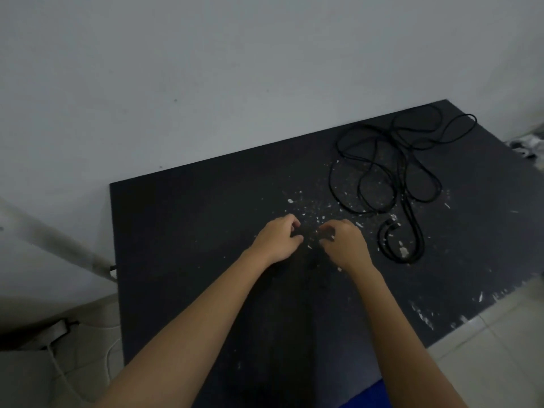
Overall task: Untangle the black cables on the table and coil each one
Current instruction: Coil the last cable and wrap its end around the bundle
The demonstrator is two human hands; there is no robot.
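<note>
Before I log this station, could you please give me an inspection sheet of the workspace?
Surface: dark table, worn along the near right edge.
Job's things: black cables, tangled at the far right, uncoiled.
Clutter: white flecks scattered mid-table.
Hands: left hand and right hand close together mid-table, fingers curled; any hold unclear.
Cables: white cord on the floor, left.
Surroundings: grey wall, tiled floor.

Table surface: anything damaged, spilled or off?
Yes. White flecks litter the black table, thickest mid-table, and white chipped patches mark its right front edge. The black cables lie in a loose tangle at the far right, uncoiled.
</note>
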